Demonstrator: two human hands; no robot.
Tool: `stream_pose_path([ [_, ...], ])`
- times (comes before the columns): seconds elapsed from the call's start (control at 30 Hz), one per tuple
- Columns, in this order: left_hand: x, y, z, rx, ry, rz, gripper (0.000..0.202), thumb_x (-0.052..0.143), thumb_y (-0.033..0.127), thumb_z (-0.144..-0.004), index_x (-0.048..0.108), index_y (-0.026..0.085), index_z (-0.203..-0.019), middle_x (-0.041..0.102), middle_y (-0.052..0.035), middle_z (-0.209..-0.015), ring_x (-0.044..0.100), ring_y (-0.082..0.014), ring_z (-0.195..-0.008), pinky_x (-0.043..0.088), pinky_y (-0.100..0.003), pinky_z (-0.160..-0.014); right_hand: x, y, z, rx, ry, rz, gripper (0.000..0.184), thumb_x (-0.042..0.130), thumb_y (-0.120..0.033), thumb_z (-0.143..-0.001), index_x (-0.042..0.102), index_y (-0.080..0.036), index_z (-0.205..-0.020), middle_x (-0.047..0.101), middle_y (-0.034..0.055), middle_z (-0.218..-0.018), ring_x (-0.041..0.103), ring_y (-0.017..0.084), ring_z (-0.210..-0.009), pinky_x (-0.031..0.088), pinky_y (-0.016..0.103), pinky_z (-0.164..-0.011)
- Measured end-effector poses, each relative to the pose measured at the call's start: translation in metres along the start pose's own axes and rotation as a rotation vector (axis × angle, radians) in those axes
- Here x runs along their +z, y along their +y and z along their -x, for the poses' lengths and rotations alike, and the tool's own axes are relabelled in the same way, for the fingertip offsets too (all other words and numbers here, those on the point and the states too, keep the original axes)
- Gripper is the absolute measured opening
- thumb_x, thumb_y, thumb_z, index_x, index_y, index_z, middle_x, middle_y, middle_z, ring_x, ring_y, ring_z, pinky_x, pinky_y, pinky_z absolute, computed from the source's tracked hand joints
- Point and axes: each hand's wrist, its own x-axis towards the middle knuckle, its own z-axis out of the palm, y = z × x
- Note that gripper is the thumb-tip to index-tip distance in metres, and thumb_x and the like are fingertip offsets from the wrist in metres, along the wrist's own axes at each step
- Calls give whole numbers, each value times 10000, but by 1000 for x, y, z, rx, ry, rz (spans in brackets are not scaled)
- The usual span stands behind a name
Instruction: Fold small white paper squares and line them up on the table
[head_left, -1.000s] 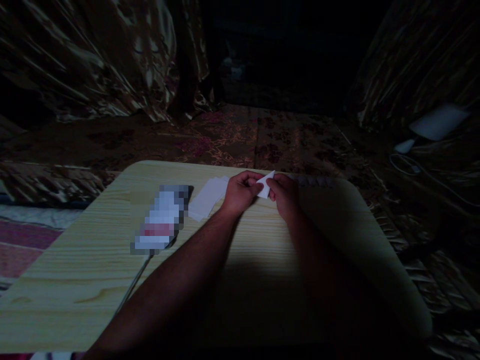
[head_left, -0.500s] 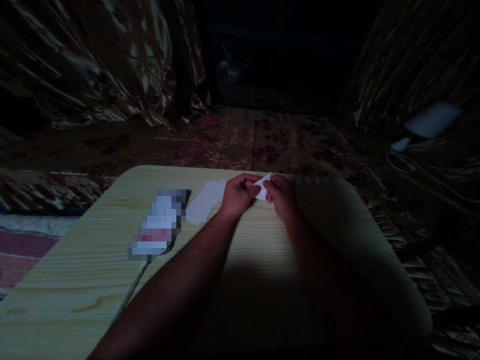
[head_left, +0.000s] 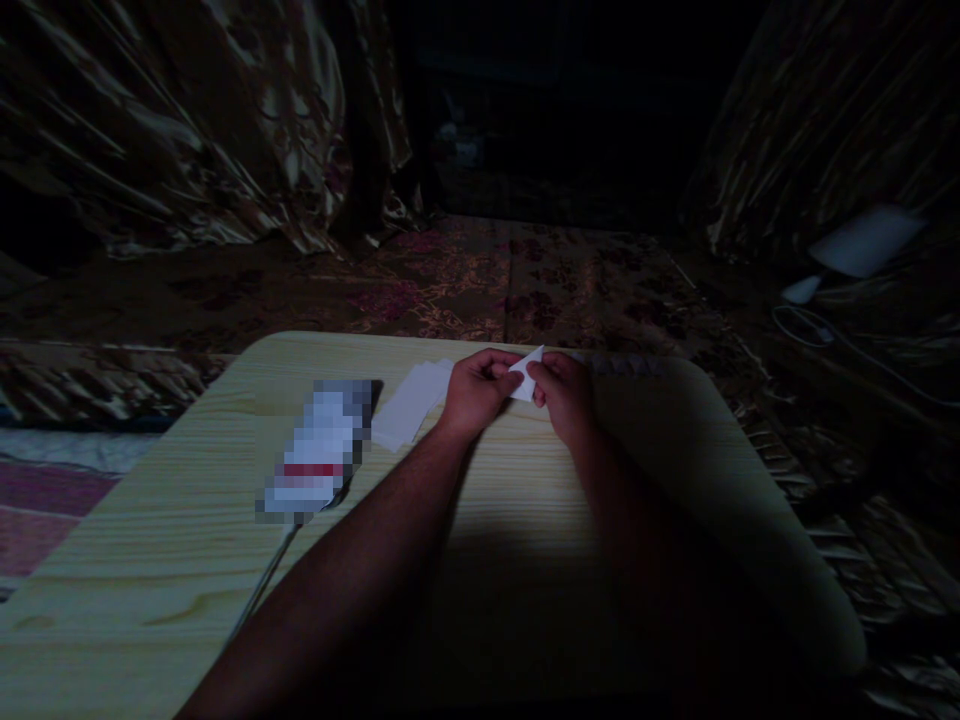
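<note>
Between my hands, just above the far part of the wooden table [head_left: 360,570], is a small piece of folded white paper [head_left: 528,379] with a pointed top corner. My left hand [head_left: 481,388] pinches its left side, thumb on the front face. On the right edge, my right hand [head_left: 564,388] grips it with the thumb in front and fingers behind. Several loose white paper slips [head_left: 411,402] lie overlapping on the table to the left of my left hand. Shade hides parts of the fingers.
A pixelated, phone-like device [head_left: 319,450] lies on the left with a cable [head_left: 262,580] running toward me. A row of small dark shapes [head_left: 626,365] sits along the far edge. Beyond the table are patterned fabric [head_left: 457,280], curtains [head_left: 247,110] and a white lamp [head_left: 866,242].
Both hands and the folded paper stay nearly still. The red patch on the blurred device looks brighter and narrower now.
</note>
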Motion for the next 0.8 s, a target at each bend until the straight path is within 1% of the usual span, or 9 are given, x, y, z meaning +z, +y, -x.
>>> stream_pose_path([
  [0.23, 1, 3, 2, 5, 2, 3, 295, 823, 286, -626, 755, 142, -873, 649, 18, -630, 510, -85, -530, 397, -213, -521, 0, 1, 0, -10, 3, -11, 169, 701, -341, -755, 616, -202, -708, 494, -79, -409, 421, 93, -381, 303, 237, -420],
  [0.47, 1, 0, 0, 8, 3, 22, 281, 821, 270, -628, 751, 145, -869, 644, 24, -624, 494, -78, -516, 385, -210, -510, 1, 0, 0, -8, 8, 8, 177, 700, -350, -753, 611, -204, -706, 498, -78, -417, 428, 96, -387, 322, 238, -431],
  [0.6, 0, 1, 0, -5, 1, 24, 264, 820, 263, -626, 750, 148, -853, 635, 26, -616, 491, -78, -511, 374, -209, -501, -1, 4, -2, -7, -3, -28, 196, 710, -375, -753, 614, -208, -717, 500, -80, -428, 421, 95, -398, 325, 236, -438],
  [0.8, 0, 0, -1, -22, -31, 32, 284, 824, 259, -616, 748, 151, -867, 632, 27, -616, 480, -76, -491, 356, -211, -481, -5, 12, -5, -24, -20, -64, 249, 720, -385, -769, 581, -211, -659, 493, -81, -432, 419, 89, -409, 328, 234, -455],
])
